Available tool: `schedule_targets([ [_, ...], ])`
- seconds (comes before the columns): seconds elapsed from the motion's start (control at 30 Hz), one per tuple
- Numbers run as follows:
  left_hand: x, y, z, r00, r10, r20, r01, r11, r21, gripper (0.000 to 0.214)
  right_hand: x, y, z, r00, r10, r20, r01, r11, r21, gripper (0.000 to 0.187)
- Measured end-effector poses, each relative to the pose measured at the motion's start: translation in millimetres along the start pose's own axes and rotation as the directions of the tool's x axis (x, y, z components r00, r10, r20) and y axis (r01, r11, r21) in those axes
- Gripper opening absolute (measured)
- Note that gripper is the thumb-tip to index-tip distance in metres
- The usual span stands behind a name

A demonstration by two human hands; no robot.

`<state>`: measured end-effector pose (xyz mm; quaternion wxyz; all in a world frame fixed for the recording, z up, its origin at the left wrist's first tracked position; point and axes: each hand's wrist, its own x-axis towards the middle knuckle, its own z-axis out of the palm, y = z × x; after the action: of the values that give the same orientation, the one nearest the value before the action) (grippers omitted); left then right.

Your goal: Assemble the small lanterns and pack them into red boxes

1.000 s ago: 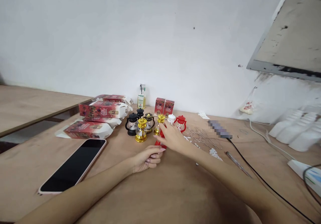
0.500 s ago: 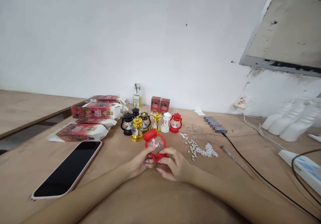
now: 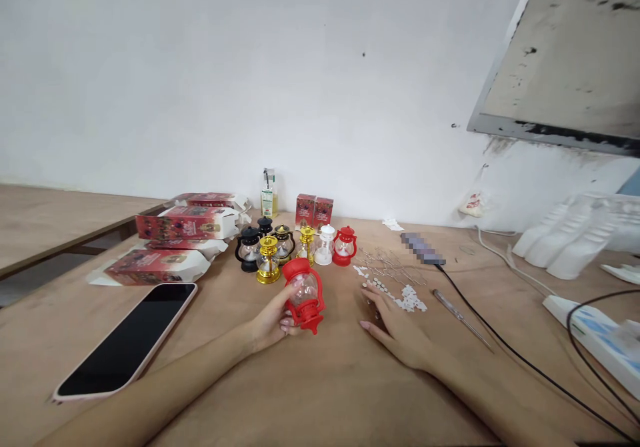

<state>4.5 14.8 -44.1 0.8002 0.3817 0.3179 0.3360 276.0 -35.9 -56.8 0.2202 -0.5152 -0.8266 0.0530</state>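
Observation:
My left hand (image 3: 274,320) is closed around a small red lantern (image 3: 305,295) with a clear globe, held tilted with its pointed top toward me. Over the table to the right, my right hand (image 3: 393,327) has its fingers apart and reaches to the small round button cells (image 3: 380,285); its fingers partly cover them. Beside these lie small white tabs (image 3: 413,298) in a loose heap and bent metal wires (image 3: 390,265). Behind the held lantern stand several more lanterns: black (image 3: 249,249), gold (image 3: 269,260), white (image 3: 325,245) and red (image 3: 345,245).
A phone (image 3: 127,340) lies at left, near red printed boxes (image 3: 185,223). Two upright boxes (image 3: 314,212) and a bottle (image 3: 269,197) stand by the wall. At right are a screwdriver (image 3: 460,318), a black cable (image 3: 505,347), a power strip (image 3: 590,340) and white moulded pieces (image 3: 565,237).
My right hand has let go of the red lantern and moved right to the button cells. The lantern, still in my left hand, has turned so its top points down toward me.

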Motion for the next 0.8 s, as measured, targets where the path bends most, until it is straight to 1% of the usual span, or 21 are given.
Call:
schedule_targets([
  [0.07, 0, 0, -0.3, 1.000, -0.004, 0.018, 0.004, 1.000, 0.005, 0.047, 3, 0, -1, 0.992, -0.049, 0.115, 0.049, 0.999, 0.000, 0.054],
  [0.13, 1, 0, -0.9, 0.999, -0.006, 0.032, 0.006, 1.000, 0.006, 0.046, 10, -3, -1, 0.977, -0.097, 0.188, 0.101, 0.995, -0.013, 0.055],
  [0.23, 2, 0, -1.8, 1.000, -0.010, 0.025, 0.010, 1.000, 0.007, 0.046, 23, -8, 0, 0.956, -0.136, 0.259, 0.152, 0.988, -0.041, 0.059],
  [0.3, 2, 0, -2.0, 1.000, -0.013, 0.004, 0.013, 1.000, 0.013, 0.047, 31, -11, 2, 0.948, -0.154, 0.279, 0.175, 0.983, -0.053, 0.060],
  [0.53, 0, -2, -0.6, 0.999, -0.014, -0.036, 0.016, 0.999, 0.052, 0.054, 61, -21, 19, 0.942, -0.213, 0.259, 0.239, 0.968, -0.074, 0.058],
  [0.6, -1, -1, 0.1, 0.999, -0.010, -0.045, 0.013, 0.998, 0.061, 0.055, 67, -21, 24, 0.949, -0.224, 0.222, 0.244, 0.968, -0.065, 0.052],
  [0.7, -2, 0, 1.3, 0.999, -0.011, -0.039, 0.014, 0.996, 0.090, 0.054, 68, -19, 29, 0.958, -0.252, 0.137, 0.260, 0.965, -0.044, 0.044],
  [0.8, -2, 0, 2.3, 0.999, -0.008, -0.037, 0.012, 0.994, 0.112, 0.055, 63, -14, 30, 0.953, -0.298, 0.063, 0.302, 0.949, -0.087, 0.040],
])
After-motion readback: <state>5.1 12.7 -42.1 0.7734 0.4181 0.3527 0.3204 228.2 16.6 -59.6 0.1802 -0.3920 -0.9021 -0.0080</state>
